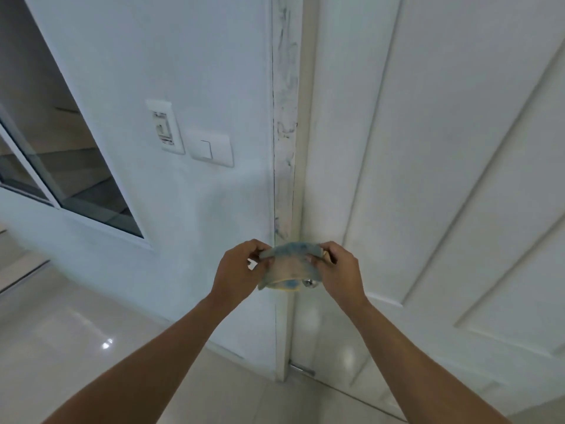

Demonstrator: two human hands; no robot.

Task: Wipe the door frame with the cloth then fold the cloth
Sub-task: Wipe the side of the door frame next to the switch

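Blue-stained cloth (289,266) was held clear of smudged door frame (286,117), left hand (237,270) and right hand (337,269) pinching its side edges, white door (428,148) right, glossy floor (91,332) near left

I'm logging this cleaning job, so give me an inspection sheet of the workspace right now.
Surface: door frame shows grey smudges along its length.
Job's things: cloth, stained blue, held stretched in front of the frame.
Clutter: nothing seen.
Hands: left hand and right hand each pinch a side of the cloth.
Cables: nothing seen.
Surroundings: white door, wall switch, window, glossy tiled floor.
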